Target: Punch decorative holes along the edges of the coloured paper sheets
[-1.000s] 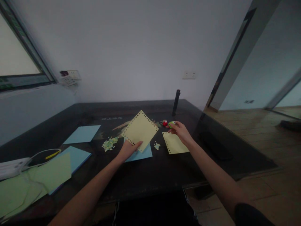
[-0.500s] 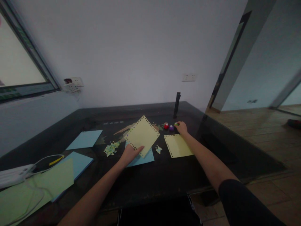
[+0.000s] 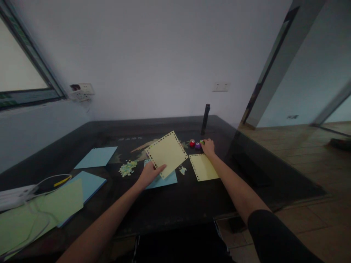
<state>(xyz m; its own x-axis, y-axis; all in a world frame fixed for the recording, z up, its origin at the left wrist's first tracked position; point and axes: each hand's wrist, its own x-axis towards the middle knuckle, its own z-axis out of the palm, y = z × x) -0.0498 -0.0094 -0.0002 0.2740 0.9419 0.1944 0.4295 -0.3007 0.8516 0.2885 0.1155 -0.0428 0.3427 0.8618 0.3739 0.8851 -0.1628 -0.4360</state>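
My left hand (image 3: 149, 173) pinches the lower corner of a yellow paper sheet (image 3: 167, 152) with punched holes along its edges, holding it tilted above a light blue sheet (image 3: 167, 179). My right hand (image 3: 208, 147) reaches to the far side of the dark table (image 3: 170, 204) and rests closed on a small green punch (image 3: 202, 142). A purple punch (image 3: 197, 145) and a red punch (image 3: 192, 143) sit just left of it. A second yellow sheet (image 3: 204, 167) with holes along its left and top edges lies flat below my right hand.
A pile of paper bits (image 3: 127, 167) lies left of the held sheet, a smaller one (image 3: 182, 170) to its right. Blue sheets (image 3: 95, 157), green sheets (image 3: 41, 212), a white power strip (image 3: 13, 195) with cable lie at left. A dark upright post (image 3: 205, 118) stands at the back.
My right hand carried the green punch from above the flat yellow sheet to the back, beside the red and purple punches. The left hand kept hold of its sheet.
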